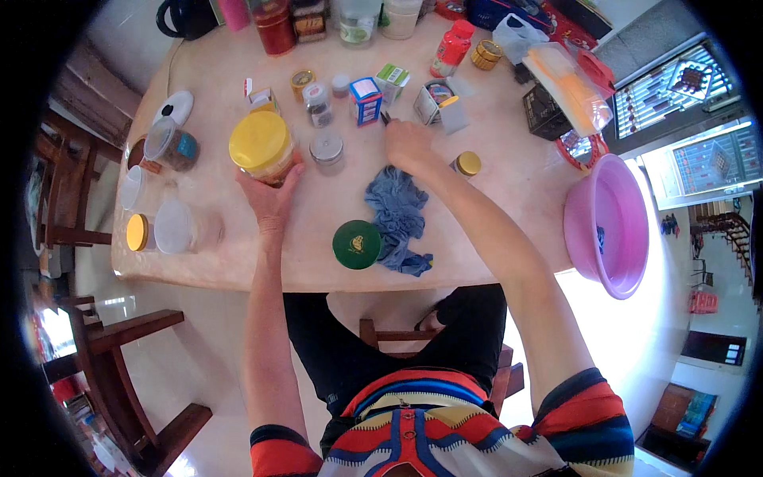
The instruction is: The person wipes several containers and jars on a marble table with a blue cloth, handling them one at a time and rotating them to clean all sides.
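My left hand [271, 188] grips the lower side of a clear plastic jar with a yellow lid [260, 139]. My right hand [409, 145] is closed around a small dark object [385, 117], whose tip shows beside a blue and white box [365, 101]; what it is I cannot tell. Below that hand a crumpled blue cloth [398, 214] lies on the table, touching or close to a round green lid [356, 244]. Between my hands stands a small clear jar with a grey lid [326, 149]. A small gold-lidded jar [468, 164] is right of my right forearm.
Several plastic jars, one with dark contents [173, 146], stand at the left of the table [298, 262]. An open box [438, 101] and a red bottle [452, 49] are farther back. A pink basin [608, 226] is at the right edge. Large containers line the back.
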Demonstrator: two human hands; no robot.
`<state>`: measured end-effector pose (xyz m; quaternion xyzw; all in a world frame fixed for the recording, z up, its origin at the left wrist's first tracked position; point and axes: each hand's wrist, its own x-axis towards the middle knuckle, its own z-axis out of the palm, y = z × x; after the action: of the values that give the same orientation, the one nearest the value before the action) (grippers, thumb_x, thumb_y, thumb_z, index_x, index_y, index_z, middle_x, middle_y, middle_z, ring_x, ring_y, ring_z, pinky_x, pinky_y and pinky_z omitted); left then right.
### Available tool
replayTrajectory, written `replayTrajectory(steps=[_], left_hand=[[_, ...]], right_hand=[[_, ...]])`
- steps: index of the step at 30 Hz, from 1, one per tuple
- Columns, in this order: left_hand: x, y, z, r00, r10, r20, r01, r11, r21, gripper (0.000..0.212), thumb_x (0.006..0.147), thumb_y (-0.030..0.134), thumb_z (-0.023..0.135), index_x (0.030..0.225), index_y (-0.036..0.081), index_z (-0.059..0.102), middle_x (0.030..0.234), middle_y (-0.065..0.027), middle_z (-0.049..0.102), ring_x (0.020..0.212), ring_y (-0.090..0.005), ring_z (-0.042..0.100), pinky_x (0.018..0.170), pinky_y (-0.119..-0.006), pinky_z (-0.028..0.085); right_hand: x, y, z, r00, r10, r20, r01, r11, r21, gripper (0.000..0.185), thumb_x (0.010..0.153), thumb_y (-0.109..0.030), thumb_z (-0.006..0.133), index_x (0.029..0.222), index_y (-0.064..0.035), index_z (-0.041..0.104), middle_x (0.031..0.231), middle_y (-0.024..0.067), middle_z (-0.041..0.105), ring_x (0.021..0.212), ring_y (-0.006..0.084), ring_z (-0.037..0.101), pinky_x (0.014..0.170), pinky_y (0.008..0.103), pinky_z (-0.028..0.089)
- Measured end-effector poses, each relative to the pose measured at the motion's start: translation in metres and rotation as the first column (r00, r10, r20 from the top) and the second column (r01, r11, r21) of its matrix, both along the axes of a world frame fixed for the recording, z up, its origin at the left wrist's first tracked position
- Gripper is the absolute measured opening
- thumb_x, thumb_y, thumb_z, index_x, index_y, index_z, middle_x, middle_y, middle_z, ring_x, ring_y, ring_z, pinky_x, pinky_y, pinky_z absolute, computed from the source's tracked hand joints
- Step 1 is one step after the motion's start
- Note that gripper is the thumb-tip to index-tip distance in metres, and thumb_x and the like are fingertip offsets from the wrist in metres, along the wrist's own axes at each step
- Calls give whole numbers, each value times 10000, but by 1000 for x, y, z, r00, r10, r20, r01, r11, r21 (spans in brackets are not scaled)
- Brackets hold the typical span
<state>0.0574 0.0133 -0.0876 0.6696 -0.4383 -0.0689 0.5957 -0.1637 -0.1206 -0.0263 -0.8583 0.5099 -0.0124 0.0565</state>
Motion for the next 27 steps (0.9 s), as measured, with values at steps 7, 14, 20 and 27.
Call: replayTrajectory(steps=[7, 14, 20, 27], left_hand=[[-1, 4, 5, 999, 42, -1, -42, 999, -11, 930, 665, 268, 872, 1313, -26, 273, 1266, -169, 432, 1194, -264, 446, 1022, -383, 362], [-4, 4, 3, 998, 55, -37, -56, 998, -25, 886, 679, 239, 859, 1303, -26, 288, 1256, -168, 425, 1177, -268, 451, 1009, -385, 363], [-8, -3, -2, 999, 10, -37, -9, 1000, 24, 945, 699, 294, 847, 1343, -31, 238, 1313, -192, 406, 1213, -281, 439, 1036, -386, 352], [-10, 7, 11, 994, 48, -98, -44, 998, 44, 962, 700, 261, 847, 1360, -25, 208, 1321, -182, 394, 1235, -277, 416, 1054, -383, 335]], right_hand=[[-41, 40, 67, 1000, 12, 19, -14, 992, 126, 218, 842, -130, 504, 926, -9, 665, 894, 223, 671, 865, 367, 663, 758, 467, 515], [-163, -38, 57, 944, -309, 113, 313, 950, -19, 264, 835, -184, 504, 985, -35, 662, 921, 224, 662, 869, 413, 638, 782, 485, 506], [-238, -100, -41, 923, -382, -31, 380, 923, -63, 292, 827, -179, 513, 1018, -23, 667, 1038, 212, 660, 994, 408, 618, 898, 478, 464], [-183, -115, 15, 889, -150, -432, 156, 988, -22, 283, 831, -200, 520, 994, -44, 691, 1034, 199, 667, 991, 374, 636, 843, 467, 498]])
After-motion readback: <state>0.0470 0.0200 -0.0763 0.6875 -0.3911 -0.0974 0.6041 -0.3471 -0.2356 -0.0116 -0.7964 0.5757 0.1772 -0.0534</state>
